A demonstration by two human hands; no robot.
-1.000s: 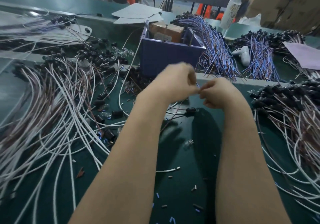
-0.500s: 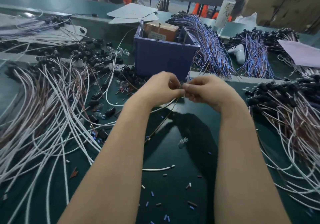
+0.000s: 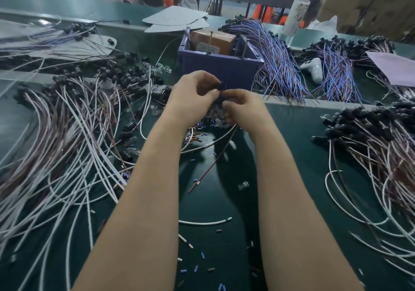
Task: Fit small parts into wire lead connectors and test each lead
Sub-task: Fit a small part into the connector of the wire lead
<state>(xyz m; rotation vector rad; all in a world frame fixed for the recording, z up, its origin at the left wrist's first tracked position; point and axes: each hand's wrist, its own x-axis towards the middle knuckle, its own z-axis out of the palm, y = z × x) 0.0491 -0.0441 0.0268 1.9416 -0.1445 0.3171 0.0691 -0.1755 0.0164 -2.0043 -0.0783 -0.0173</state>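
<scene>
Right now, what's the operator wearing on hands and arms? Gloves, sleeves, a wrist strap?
Nothing visible. The left hand and right hand are bare, with no gloves, rings or finger cots. The forearms are bare to the frame edge, with no sleeves, watch or wrist strap in view.

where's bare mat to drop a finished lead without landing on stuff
Best: the green mat between the right forearm and the right lead pile. The strip between both forearms holds scattered bits and wire offcuts. Left lead pile and around the blue box are crowded.
</scene>
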